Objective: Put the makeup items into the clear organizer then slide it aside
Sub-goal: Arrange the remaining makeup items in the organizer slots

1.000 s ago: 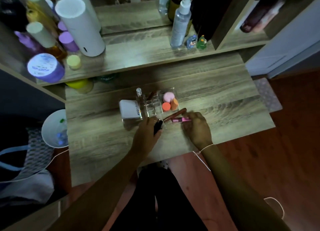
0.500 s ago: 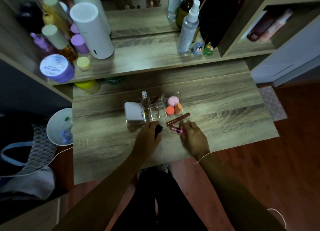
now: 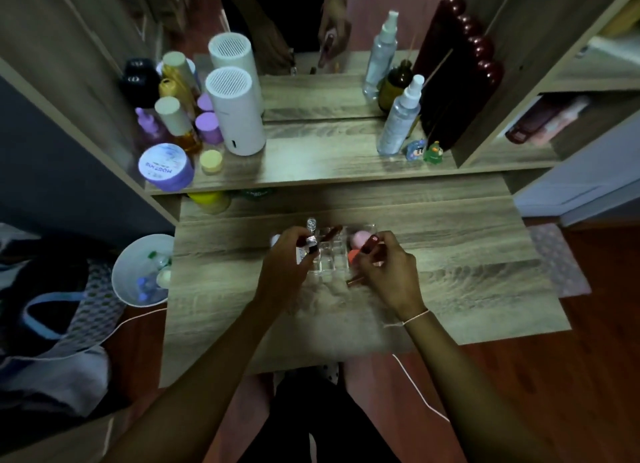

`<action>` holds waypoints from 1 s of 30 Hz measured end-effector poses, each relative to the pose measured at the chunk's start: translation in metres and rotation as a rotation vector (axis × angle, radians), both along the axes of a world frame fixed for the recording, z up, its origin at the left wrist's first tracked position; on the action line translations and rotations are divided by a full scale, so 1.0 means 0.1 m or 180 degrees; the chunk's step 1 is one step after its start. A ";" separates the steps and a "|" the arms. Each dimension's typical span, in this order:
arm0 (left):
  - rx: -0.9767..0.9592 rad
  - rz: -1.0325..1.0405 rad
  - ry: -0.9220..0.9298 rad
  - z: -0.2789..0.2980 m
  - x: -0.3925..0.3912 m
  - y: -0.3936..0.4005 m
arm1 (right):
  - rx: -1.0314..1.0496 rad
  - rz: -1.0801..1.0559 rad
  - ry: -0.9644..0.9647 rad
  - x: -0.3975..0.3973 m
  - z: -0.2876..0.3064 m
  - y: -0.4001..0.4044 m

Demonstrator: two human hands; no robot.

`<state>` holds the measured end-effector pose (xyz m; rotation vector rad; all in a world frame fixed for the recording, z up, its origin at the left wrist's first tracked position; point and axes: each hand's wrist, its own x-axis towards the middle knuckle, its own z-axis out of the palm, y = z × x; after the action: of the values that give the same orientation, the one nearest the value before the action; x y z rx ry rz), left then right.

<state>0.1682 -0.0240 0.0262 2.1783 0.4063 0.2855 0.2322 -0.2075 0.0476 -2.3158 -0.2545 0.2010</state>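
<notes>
The clear organizer [image 3: 329,260] stands on the wooden desk [image 3: 450,275], mid-table. It holds a pink sponge [image 3: 361,237], an orange sponge [image 3: 352,255] and a brown tube [image 3: 331,232] leaning at its back. My left hand [image 3: 284,272] is over the organizer's left part, shut on a dark lipstick [image 3: 312,246] with a silver band. My right hand [image 3: 388,272] hovers over the right part, shut on a dark red tube [image 3: 370,245]. Another brown lip tube [image 3: 355,281] lies on the desk just in front of the organizer, partly under my right hand.
The raised shelf [image 3: 329,161] behind carries two white cylinders [image 3: 235,112], several bottles, a purple jar [image 3: 165,166] and a spray bottle [image 3: 398,116]. A white bin [image 3: 142,272] sits left of the desk. A patterned mat [image 3: 557,258] lies at the right.
Both hands lifted from the desk front up over the organizer. My left hand carried the dark lipstick along; my right hand picked up a tube and raised it over the sponges.
</notes>
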 end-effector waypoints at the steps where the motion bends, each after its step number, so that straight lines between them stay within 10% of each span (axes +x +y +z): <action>1: 0.0009 0.0021 -0.0008 0.02 0.03 0.02 | 0.0027 0.0031 -0.0029 0.04 0.01 0.04; 30: 0.0775 -0.0284 0.0431 -0.25 0.10 0.05 | -0.0788 0.0804 -0.0080 0.53 -0.25 0.40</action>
<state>0.1784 -0.0186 0.0015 2.4564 0.3635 0.1443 0.2848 -0.1679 0.0229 -2.5274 -0.5637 0.3464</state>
